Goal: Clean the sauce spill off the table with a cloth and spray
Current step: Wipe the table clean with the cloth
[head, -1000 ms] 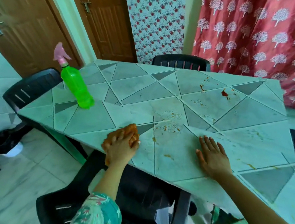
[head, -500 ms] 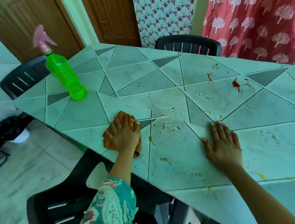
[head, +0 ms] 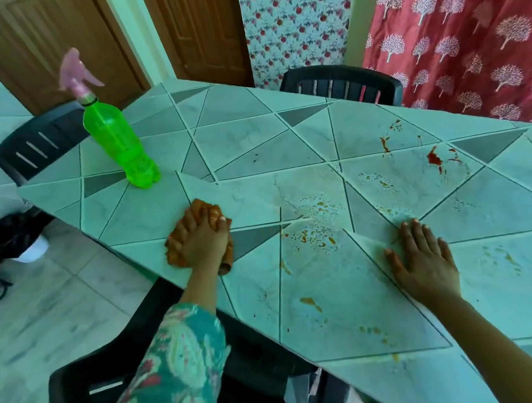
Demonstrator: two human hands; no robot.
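My left hand (head: 204, 241) lies on a bunched orange cloth (head: 175, 254) and presses it onto the tiled table (head: 250, 130) near its left front edge. Flat on the table to the right rests my right hand (head: 425, 262), fingers spread, holding nothing. Orange sauce specks (head: 311, 236) lie between my hands, and more drops sit near the front edge. Red sauce blots (head: 434, 159) mark the far right of the table. A green spray bottle (head: 115, 142) with a pink trigger stands upright at the far left, well beyond the cloth.
Black plastic chairs stand at the far side (head: 337, 85), at the left end (head: 36, 144) and right below me (head: 80, 388). On the floor to the left sits a bin with a black bag (head: 6, 234). A red curtain (head: 470, 29) hangs behind the table's right end.
My head has moved, so the view has shifted. Both hands stay almost where they were, the left on the cloth and the right flat on the table.
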